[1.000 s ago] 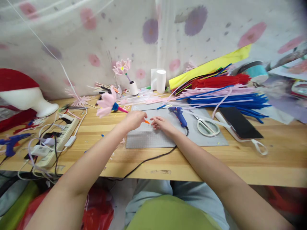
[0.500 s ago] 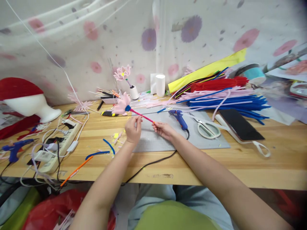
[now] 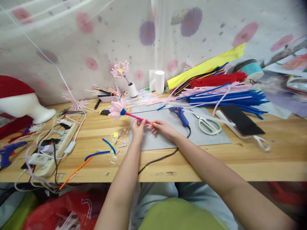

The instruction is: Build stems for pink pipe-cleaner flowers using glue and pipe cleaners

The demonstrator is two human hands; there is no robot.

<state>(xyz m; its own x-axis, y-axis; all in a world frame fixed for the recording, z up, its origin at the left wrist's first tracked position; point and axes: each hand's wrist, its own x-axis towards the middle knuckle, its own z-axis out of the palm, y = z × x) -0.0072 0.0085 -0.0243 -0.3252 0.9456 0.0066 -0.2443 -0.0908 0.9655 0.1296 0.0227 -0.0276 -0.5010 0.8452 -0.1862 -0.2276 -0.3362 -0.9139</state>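
A pink pipe-cleaner flower point(image 3: 117, 109) with a blue centre sits on a bright pink stem point(image 3: 136, 117) that ends in an orange tip. My left hand point(image 3: 138, 126) pinches the stem near its lower end. My right hand point(image 3: 161, 126) pinches the orange tip just to the right of it. Both hands hover over the grey cutting mat point(image 3: 206, 138), with the flower head pointing up and to the left.
A blue glue gun point(image 3: 179, 115), white scissors point(image 3: 207, 125) and a phone point(image 3: 241, 119) lie to the right. Heaped pipe cleaners point(image 3: 225, 94) fill the back right. A power strip point(image 3: 56, 143) with cables and loose scraps point(image 3: 109, 145) lie left.
My left hand has shifted right along the stem, closer to my right hand. The flower head has dropped lower and tilted further left. The camera view has moved slightly.
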